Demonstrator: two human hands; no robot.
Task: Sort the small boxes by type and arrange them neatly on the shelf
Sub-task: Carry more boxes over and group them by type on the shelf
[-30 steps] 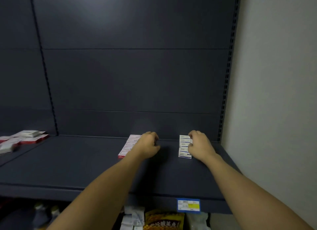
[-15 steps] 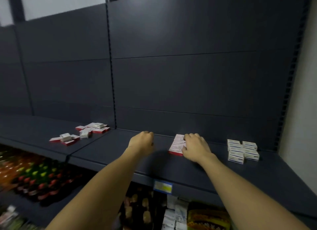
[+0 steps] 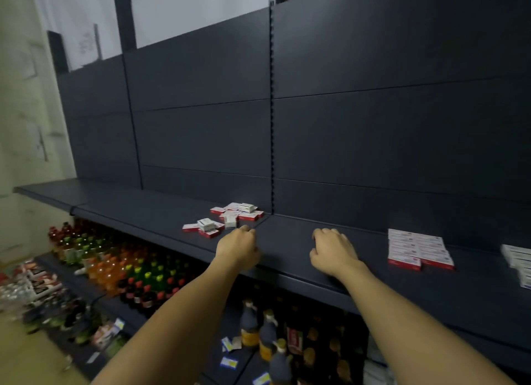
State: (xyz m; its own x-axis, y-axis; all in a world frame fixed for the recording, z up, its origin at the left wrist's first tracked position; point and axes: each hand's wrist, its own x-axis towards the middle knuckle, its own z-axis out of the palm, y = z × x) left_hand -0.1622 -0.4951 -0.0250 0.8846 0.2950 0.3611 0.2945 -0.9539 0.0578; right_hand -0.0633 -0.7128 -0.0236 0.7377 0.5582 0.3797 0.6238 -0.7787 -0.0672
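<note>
Head view: within the last second the gaze had swung leftward; both hands had left the tidy red-edged box rows (image 3: 418,251) at 3 o'clock and the white boxes (image 3: 518,265) beyond, implying those types were sorted. The left hand (image 3: 238,248) neared the unsorted box pile (image 3: 227,218) at 11 o'clock; the right hand (image 3: 330,251) hovered over the shelf (image 3: 287,241). Both hands' fingers were loosely curled, holding nothing.
</note>
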